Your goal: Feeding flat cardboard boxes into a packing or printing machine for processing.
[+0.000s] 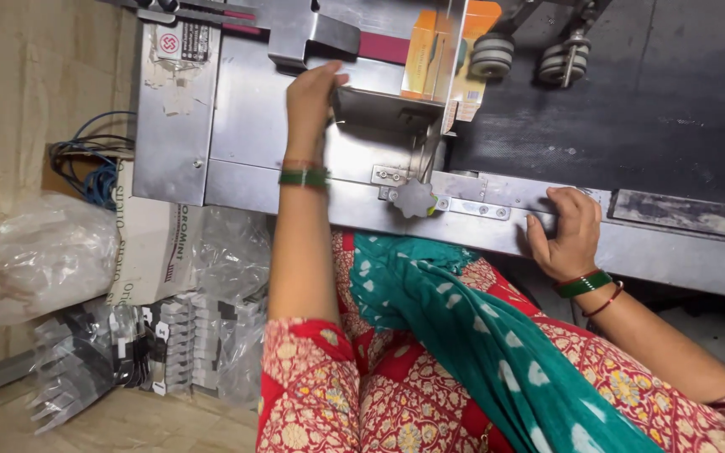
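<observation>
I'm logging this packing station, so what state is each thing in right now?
Left hand: raised, fingers touching the metal feed plate.
Right hand: resting flat on the machine's front rail.
Orange cartons: upright in the feed slot.
Black belt: bare.
Star knob: mounted on the rail.
Plastic bags: lying on the floor.

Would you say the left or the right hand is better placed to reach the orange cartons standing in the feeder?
Probably the left hand: it rests on the metal guide plate right beside the orange cartons, while the right hand grips the machine's front edge, farther away.
</observation>
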